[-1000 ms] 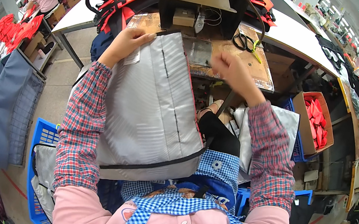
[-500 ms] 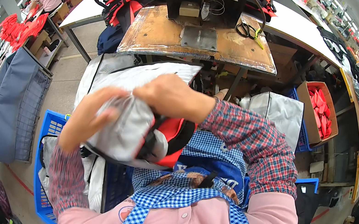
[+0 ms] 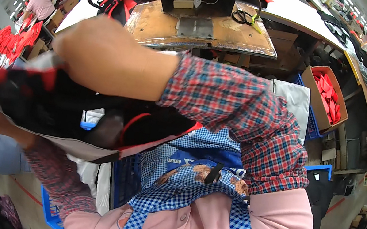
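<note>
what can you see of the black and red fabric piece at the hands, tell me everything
The fabric piece looks soft, mostly black, with red patches and trim and a pale grey lower border. It stretches, sagging, across the left half of the view. The right hand is curled at its upper edge; the left hand is at its left edge. Motion blur hides finer detail.

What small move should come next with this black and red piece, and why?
Probably lower the black and red piece onto the checked apron for support: it hangs off to the left, sagging, with the right hand at its upper edge and the left hand at its left side; blur hides both grips.
</note>
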